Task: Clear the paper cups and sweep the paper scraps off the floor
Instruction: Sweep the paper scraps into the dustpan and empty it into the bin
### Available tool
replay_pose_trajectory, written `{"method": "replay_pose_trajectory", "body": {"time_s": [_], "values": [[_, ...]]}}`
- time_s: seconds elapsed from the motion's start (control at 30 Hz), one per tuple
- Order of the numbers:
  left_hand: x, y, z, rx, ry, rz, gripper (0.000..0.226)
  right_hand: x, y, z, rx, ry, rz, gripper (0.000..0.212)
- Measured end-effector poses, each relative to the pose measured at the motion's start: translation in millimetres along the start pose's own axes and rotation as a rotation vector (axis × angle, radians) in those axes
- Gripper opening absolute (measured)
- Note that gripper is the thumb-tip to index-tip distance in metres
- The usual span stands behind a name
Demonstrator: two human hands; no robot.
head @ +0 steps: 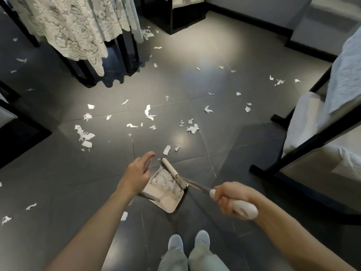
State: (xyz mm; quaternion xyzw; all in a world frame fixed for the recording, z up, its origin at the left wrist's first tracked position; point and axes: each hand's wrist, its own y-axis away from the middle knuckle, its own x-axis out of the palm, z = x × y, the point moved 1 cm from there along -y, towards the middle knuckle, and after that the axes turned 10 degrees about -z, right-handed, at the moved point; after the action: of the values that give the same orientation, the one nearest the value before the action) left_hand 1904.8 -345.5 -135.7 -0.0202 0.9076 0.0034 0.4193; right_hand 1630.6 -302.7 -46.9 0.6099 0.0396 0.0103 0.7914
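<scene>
White paper scraps (150, 112) lie scattered over the dark tiled floor, mostly ahead of me and to the left. A beige dustpan (168, 200) stands on the floor in front of my feet with a heap of scraps (166, 180) inside it. My left hand (136, 173) holds the pan's thin upright handle between thumb and fingers. My right hand (228, 200) grips the white handle of a small broom (244, 208). The broom head (172, 172) rests across the pan's mouth. No paper cups are in view.
A table with a lace cloth (78, 30) and dark legs stands at the back left. A dark-framed chair (304, 137) with a pale cushion is at the right, and a dark cabinet (185, 14) at the back. My shoes (189, 243) are just behind the pan.
</scene>
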Motion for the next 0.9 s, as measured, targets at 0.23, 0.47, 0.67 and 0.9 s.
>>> {"method": "replay_pose_trajectory", "body": {"time_s": [0.23,0.47,0.67,0.9], "values": [[-17.7,4.8,17.4,-0.163,0.022,-0.121,0.043,-16.9,1.9,62.2,-0.073,0.038,-0.006,0.014],[-19.6,-27.6,29.4,-0.217,-0.026,-0.171,0.045,-2.2,-69.5,132.1,-0.261,0.449,-0.138,0.033],[-12.8,-69.8,24.7,-0.256,0.012,-0.251,0.051,19.6,-116.5,164.4,-0.291,0.682,-0.105,0.034],[-2.5,-122.7,7.8,-0.289,0.078,-0.296,0.045,26.8,-90.4,177.9,-0.197,0.762,0.045,0.015]]}}
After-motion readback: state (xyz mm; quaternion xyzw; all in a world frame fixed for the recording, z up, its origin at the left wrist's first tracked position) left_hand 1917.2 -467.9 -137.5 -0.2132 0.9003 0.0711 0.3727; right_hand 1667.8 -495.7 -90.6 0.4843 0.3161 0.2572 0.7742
